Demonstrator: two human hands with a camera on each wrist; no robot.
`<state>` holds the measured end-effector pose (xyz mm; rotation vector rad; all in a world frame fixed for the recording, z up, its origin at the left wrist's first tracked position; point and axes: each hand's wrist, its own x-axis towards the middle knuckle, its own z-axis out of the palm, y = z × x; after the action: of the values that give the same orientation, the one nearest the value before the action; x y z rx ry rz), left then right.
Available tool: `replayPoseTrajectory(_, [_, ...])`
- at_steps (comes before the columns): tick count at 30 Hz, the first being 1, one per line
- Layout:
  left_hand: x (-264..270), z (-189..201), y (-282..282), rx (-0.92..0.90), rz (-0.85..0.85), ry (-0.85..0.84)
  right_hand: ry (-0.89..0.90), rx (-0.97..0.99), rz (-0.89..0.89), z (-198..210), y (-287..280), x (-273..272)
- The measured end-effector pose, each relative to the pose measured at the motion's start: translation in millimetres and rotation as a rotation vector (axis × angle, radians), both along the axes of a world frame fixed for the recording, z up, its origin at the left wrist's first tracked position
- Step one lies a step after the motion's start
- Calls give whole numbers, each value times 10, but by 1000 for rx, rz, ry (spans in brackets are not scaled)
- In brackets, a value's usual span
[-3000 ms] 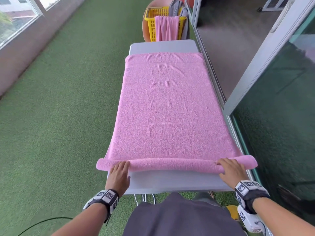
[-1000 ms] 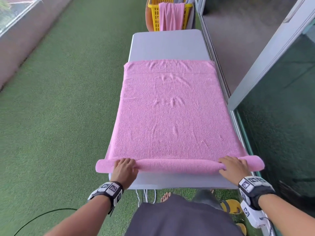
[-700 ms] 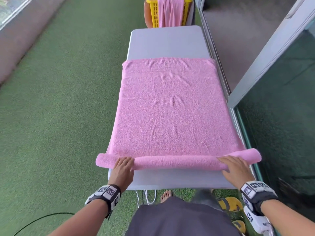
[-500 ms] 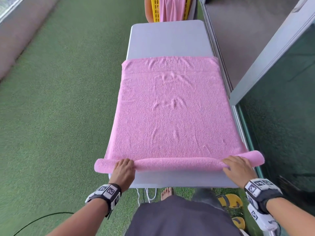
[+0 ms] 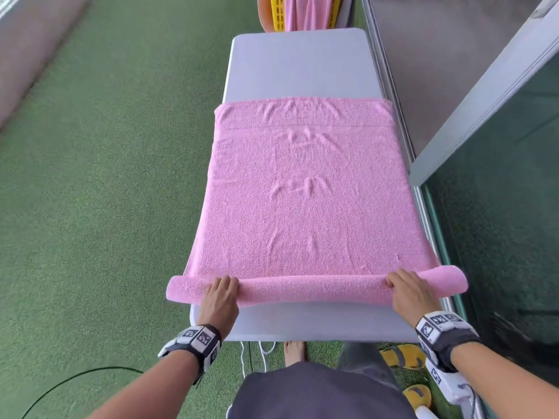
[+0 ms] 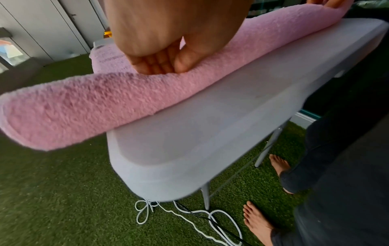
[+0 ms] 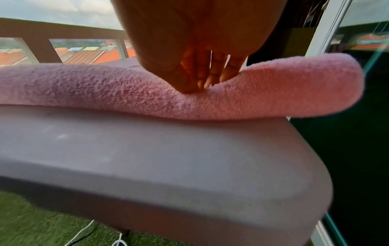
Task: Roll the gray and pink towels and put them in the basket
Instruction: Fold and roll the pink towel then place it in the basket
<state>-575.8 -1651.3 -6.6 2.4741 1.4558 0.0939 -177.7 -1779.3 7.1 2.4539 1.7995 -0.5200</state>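
A pink towel (image 5: 305, 192) lies spread along the gray table (image 5: 299, 65), and its near end is wound into a roll (image 5: 311, 288) that overhangs both table sides. My left hand (image 5: 219, 293) grips the roll near its left end, fingers curled over the top and thumb on the near side (image 6: 162, 68). Near the right end, my right hand (image 5: 406, 287) grips it the same way and dents the pile (image 7: 202, 83). The yellow basket (image 5: 276, 13) stands beyond the table's far end with another pink towel (image 5: 305, 12) draped over its rim.
A glass sliding door and its frame (image 5: 499, 146) run close along the table's right side. Green turf (image 5: 90, 207) covers the floor on the left. White cables (image 6: 189, 216) lie under the table near my bare feet (image 6: 258, 221), with yellow sandals (image 5: 402, 356) beside them.
The roll has grown thicker and the flat part of the towel shorter, baring more table at the far end. My fingers went from flat on the roll to curled over it.
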Motion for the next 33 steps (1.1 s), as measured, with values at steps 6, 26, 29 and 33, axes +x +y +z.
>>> replayPoseTrajectory(6, [-165,-163,-144,4,-76,8,84,-20,18,-85,-259,80])
replayPoseTrajectory(26, [-151,2,-323,-115,7,-92,61,-113,34,23,-318,26])
replayPoseTrajectory(29, [-99,-7,-111,-203,23,-44,70,-218,-12,29,-83,125])
replayPoseTrajectory(33, [33,29,143,-253,69,-15,155,-188,-117,72,156,169])
